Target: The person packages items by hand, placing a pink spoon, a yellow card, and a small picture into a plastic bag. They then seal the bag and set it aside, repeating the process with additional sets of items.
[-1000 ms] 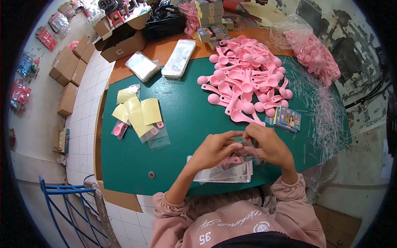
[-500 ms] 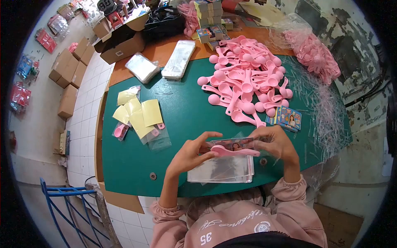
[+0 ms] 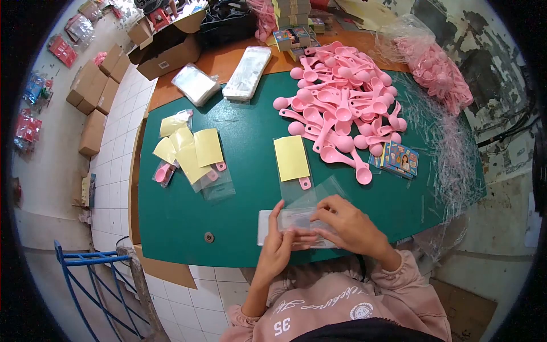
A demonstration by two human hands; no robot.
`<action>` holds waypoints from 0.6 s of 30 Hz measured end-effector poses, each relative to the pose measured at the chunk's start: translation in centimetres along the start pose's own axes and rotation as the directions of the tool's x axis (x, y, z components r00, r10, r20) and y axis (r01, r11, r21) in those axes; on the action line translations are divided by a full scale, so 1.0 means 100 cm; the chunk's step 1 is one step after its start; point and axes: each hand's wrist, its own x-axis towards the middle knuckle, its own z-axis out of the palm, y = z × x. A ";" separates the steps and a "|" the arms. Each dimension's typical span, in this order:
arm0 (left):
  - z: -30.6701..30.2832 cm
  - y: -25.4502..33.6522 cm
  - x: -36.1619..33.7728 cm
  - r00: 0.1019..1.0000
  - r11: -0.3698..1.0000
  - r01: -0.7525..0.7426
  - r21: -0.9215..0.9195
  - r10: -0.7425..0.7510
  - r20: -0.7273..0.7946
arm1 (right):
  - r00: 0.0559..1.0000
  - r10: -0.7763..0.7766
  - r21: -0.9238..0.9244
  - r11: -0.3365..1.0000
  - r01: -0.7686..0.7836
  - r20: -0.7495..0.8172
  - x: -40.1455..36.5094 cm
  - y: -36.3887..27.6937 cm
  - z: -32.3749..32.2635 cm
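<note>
My left hand lies over the near stack of clear plastic sleeves, its fingers apart and touching the top. My right hand is bent over the right part of that stack; whether its fingertips pinch a sleeve is hard to make out. A loose clear sleeve sticks out just beyond the fingers. Ahead of my hands lies a filled sleeve with a yellow card and a pink spoon handle showing under it. Several similar filled sleeves with yellow cards lie to the left.
A heap of pink spoons covers the back right, with printed cards beside it. Two stacks of clear sleeves lie at the back. Plastic scraps line the right edge. An open cardboard box stands back left.
The spoon and printed card have left my hands; a filled sleeve now lies yellow side up ahead of them. Both hands have moved closer together over the near stack.
</note>
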 end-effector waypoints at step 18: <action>-0.015 0.007 -0.006 0.913 0.905 -0.132 0.405 0.270 -0.305 | 0.997 -0.067 -0.080 0.995 0.064 -0.032 0.035 0.013 0.048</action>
